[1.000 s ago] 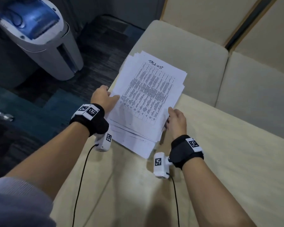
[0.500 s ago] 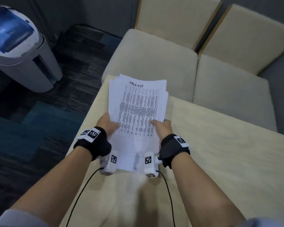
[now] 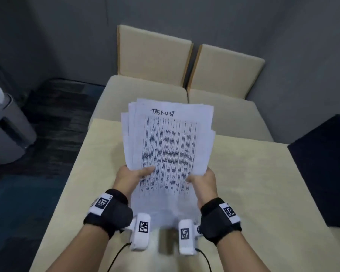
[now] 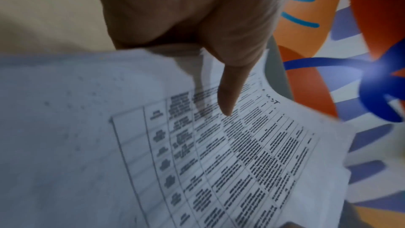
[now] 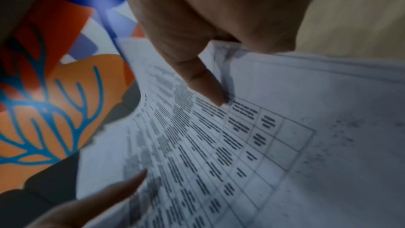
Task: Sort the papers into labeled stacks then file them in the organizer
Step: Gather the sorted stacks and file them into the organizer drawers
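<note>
A loose stack of white papers [image 3: 171,146] is held up above the beige table [image 3: 263,193]. The top sheet carries a printed table and the handwritten heading "TASK LIST". My left hand [image 3: 133,177] grips the stack's lower left edge, thumb on the top sheet [image 4: 228,100]. My right hand [image 3: 202,179] grips the lower right edge, thumb likewise on top [image 5: 210,89]. The fingers under the stack are hidden. The sheets [image 4: 219,162] are fanned unevenly at the top. No organizer is in view.
Two beige cushioned seats [image 3: 145,91] with backrests stand beyond the table's far edge. A dark box-like object [image 3: 326,169] sits at the table's right side. A white and blue machine [image 3: 4,124] stands on the dark carpet at left.
Both hands have lifted the stack and tilted it more upright toward me, sliding closer together along its lower edge. The head view has swung up toward the seats and wall.
</note>
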A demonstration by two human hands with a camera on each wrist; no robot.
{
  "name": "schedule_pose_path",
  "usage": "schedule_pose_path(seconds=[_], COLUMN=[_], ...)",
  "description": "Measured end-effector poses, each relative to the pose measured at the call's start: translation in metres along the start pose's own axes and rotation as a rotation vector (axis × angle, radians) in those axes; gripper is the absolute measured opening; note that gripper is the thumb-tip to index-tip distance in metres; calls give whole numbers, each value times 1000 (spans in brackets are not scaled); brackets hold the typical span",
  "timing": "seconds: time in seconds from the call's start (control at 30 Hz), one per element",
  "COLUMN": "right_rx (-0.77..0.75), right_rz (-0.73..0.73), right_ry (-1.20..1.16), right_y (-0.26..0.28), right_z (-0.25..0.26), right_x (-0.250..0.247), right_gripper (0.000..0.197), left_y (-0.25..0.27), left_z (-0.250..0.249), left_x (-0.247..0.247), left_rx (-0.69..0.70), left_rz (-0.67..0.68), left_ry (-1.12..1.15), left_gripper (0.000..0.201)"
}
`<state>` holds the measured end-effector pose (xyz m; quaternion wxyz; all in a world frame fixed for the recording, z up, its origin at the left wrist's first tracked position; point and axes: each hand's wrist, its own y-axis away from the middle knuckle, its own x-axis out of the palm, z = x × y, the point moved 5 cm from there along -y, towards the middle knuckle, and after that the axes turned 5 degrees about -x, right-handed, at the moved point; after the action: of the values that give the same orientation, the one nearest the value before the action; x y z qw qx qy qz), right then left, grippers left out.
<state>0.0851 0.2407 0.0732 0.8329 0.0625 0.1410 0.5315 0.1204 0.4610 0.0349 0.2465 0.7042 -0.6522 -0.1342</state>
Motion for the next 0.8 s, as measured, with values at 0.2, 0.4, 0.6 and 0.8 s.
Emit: schedule_pose_path(seconds=[0.2,0.4,0.6,0.8], right_rx=[-318,-454,-440,-259], right_rz=[-15,5,47,192], right_ry=[-281,-336,-362,-173], right_y=[19,16,-14,-47], right_z=[56,71,64,-4], right_x=[-55,-121,-191,-219], right_gripper=[30,33,30,30], left_y=[56,101,116,90], left_z=[-62,-67,-68,-17], left_x=[61,134,195,212], left_rx=[332,481,608,561], left_rz=[73,132,42,-61], left_ry=[54,176,216,160], left_gripper=[26,44,38,56])
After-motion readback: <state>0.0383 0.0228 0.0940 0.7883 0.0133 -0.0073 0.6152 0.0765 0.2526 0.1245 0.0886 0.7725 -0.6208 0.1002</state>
